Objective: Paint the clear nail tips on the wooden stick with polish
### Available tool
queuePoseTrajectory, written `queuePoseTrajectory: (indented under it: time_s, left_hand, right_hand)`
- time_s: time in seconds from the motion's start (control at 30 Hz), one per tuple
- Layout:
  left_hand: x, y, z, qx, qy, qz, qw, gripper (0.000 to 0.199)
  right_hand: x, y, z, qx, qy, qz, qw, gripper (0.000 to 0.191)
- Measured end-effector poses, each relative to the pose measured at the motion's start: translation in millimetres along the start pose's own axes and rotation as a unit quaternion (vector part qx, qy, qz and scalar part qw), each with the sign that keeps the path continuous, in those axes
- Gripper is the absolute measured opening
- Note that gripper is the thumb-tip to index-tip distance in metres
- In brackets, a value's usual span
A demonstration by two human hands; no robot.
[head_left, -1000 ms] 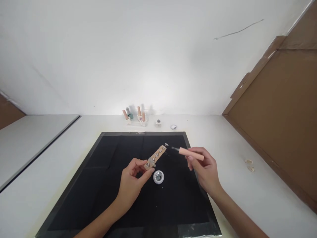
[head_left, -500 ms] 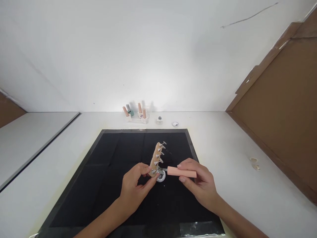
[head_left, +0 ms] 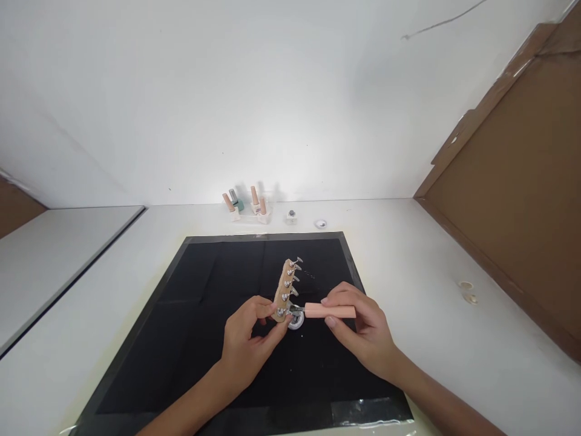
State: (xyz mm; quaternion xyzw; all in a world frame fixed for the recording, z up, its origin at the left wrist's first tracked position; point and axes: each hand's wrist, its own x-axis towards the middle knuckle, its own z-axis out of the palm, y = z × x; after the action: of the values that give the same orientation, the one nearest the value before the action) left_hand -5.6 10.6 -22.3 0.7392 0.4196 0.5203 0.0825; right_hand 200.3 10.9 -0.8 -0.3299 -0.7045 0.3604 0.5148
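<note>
Between the thumb and fingers of my left hand (head_left: 249, 340) is the lower end of a tan nail-tip display stand (head_left: 283, 289), held tilted. Silver posts line the stand and carry several small nail tips (head_left: 295, 279) on its right side. My right hand (head_left: 361, 330) is closed on the long peach handle of a nail polish brush (head_left: 330, 310), which lies nearly level. Its bristle end reaches the lowest nail tip by my left thumb; exact contact is too small to tell. A small round white-rimmed dish (head_left: 296, 319) sits just below the brush end, partly hidden.
A black mat (head_left: 190, 339) with taped edges lies under my hands. Behind it stand several nail polish bottles (head_left: 234, 214), a small clear jar (head_left: 291, 218) and a white ring-shaped lid (head_left: 321, 224). A brown cardboard panel (head_left: 512, 200) bounds the right side, near two small pale pieces (head_left: 467, 290).
The brush and my right hand have shifted very slightly left toward the lowest nail tip. The whole view has tilted a little; my left hand keeps its hold on the stand.
</note>
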Motion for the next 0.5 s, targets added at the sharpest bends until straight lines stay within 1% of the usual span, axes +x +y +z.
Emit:
queuePoseTrajectory:
  time_s: [0.23,0.5]
  left_hand:
    - [-4.4,-3.7,0.8,-0.015,0.008,-0.01,1.0,0.02]
    - [-6.8,-6.2,1.4,-0.025,0.003,-0.013,1.0,0.02]
  right_hand:
    - [3.1,0.2,-1.9,0.005,0.001,-0.012,1.0,0.021]
    - [2.4,0.4,-4.9,0.076,0.016,0.035,0.996,0.015]
